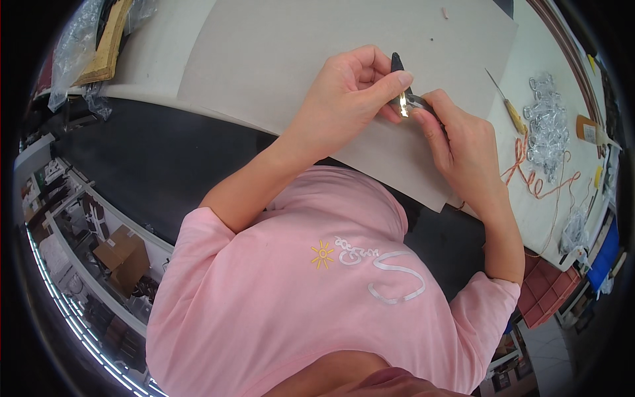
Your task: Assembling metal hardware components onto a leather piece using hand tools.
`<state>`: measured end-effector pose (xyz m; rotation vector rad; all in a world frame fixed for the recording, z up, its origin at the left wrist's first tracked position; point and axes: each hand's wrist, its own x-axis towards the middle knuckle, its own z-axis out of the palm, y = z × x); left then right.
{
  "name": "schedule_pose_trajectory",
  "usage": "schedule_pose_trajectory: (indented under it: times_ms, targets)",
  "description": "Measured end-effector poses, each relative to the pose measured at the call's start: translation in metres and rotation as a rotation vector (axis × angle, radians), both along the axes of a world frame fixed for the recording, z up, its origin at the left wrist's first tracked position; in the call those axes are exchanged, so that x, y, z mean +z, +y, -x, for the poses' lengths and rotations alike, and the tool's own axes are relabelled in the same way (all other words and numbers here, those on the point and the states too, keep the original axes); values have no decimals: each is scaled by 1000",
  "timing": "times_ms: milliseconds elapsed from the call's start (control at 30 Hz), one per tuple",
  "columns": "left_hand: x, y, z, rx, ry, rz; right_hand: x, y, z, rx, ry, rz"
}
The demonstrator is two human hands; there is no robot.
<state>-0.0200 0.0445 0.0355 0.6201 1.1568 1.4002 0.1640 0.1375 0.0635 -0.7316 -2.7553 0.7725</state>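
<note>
Above the grey sheet, my left hand is closed, pinching a narrow black strap between thumb and fingers. A shiny gold metal piece shows just below the left thumb, at the strap's lower end. My right hand is closed around a small dark-handled tool that looks like pliers. The tool's metal jaws meet the strap close to the gold piece. Fingers cover most of the tool's handles and part of the strap, so the exact grip of the jaws cannot be made out.
To the right lie a yellow-handled awl, a heap of clear-bagged metal rings, an orange cord and an amber bottle. A wooden piece and plastic wrap occupy the far left. A red crate stands below the table's right end.
</note>
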Motion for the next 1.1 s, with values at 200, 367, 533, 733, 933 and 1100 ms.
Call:
schedule_pose_trajectory:
  times_ms: [200,367,533,733,933,1100]
  targets:
    - [-1,0,0,7,5,14,1,3,2,42,-10,-23]
    - [-1,1,-2,11,40,16,-6,0,-1,-45,2,137]
    - [-2,1,1,2,47,-2,6,19,-10,-434,326,1006]
    - [0,-3,5,-12,-28,-16,10,-1,-5,-332,156,645]
    - [4,-4,3,-12,-69,-11,9,-1,3,-345,254,872]
    - [6,-3,1,-37,12,-13,1,-1,7,-280,254,855]
